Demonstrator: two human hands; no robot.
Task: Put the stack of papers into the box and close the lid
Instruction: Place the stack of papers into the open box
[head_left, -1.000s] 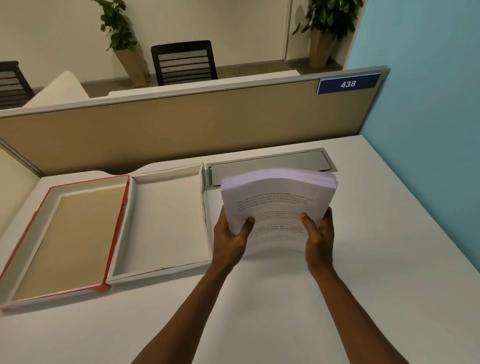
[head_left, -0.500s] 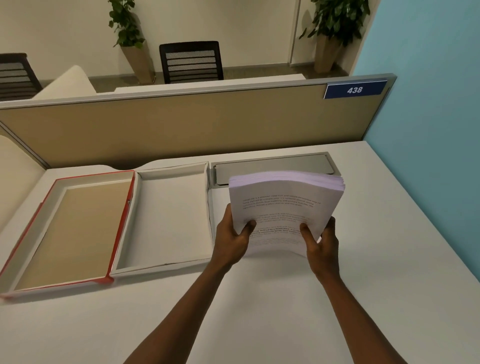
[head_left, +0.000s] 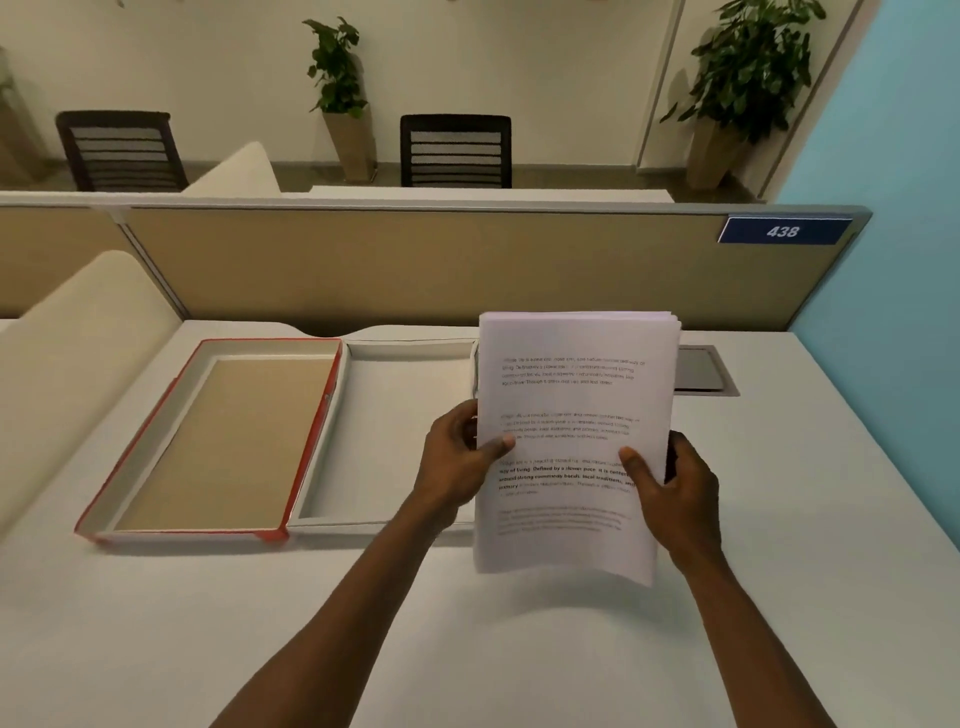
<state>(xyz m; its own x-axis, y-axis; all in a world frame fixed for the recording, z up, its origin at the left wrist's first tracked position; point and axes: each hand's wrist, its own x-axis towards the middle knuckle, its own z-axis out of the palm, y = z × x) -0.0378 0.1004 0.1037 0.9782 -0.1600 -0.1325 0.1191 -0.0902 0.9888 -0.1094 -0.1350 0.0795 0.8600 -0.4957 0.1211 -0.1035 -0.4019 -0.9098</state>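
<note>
I hold a thick stack of printed white papers (head_left: 571, 405) upright in front of me, above the white desk. My left hand (head_left: 457, 467) grips its left edge with the thumb on the front page. My right hand (head_left: 675, 493) grips its right edge the same way. To the left lies the open box: a white tray (head_left: 395, 431) with nothing inside, and beside it the red-edged lid (head_left: 218, 441), lying inside-up with a tan lining. The stack hides the tray's right wall.
A grey cable hatch (head_left: 701, 371) is set into the desk behind the papers. A tan partition (head_left: 415, 265) with a blue "438" plate (head_left: 782, 231) borders the far edge, and a blue wall (head_left: 893, 260) stands at the right. Chairs and potted plants are beyond.
The stack has been tipped up from a slanted hold to nearly vertical and raised higher. Both hands keep their grip on its sides.
</note>
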